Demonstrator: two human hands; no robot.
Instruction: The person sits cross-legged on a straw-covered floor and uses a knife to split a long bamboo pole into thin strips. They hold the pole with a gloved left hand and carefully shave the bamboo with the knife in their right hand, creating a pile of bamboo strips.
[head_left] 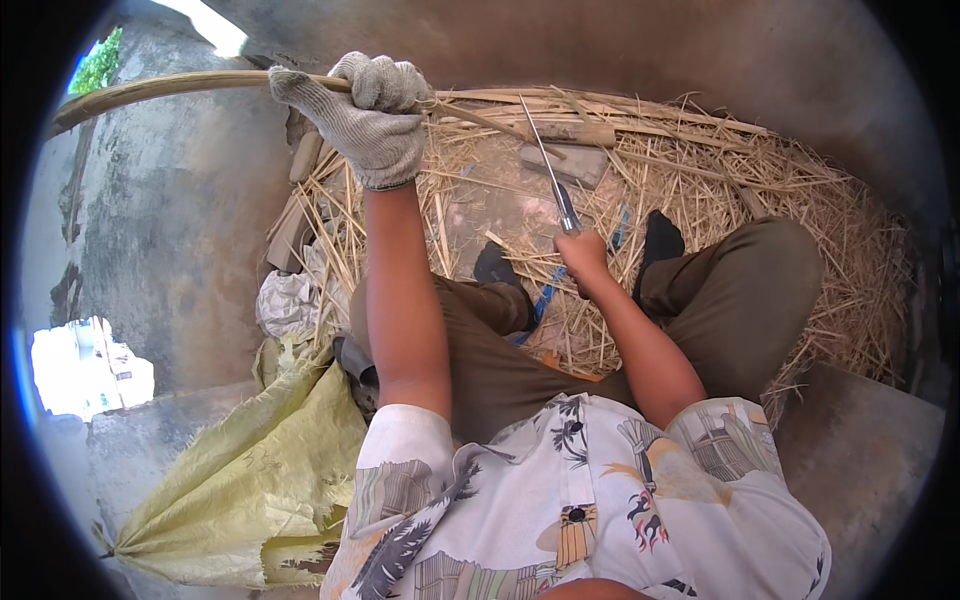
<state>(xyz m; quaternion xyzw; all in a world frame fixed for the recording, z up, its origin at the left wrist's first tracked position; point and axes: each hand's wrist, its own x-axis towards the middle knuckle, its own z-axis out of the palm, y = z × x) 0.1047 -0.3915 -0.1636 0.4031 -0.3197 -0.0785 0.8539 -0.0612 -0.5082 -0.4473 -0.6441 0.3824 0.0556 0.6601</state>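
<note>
My left hand (365, 120), in a grey knitted glove, is closed around a long bamboo strip (180, 85). The strip bends away to the far left; past the glove its thinner end slopes down to the right, toward a grey block (585, 168). My bare right hand (583, 258) grips the handle of a knife (545, 155) with a long, narrow blade pointing up and away. In this view the blade crosses the strip's thin end; whether they touch I cannot tell. A short piece of wood (575, 133) lies against the block's far side.
Bamboo shavings (830, 260) cover the floor to the right, and long strips (690, 125) lie along the far wall. My dark-socked feet (662, 238) flank the middle. A yellow woven sack (250, 460) and crumpled pale plastic (290, 303) lie at left. A blue strap (547, 298) runs between my legs.
</note>
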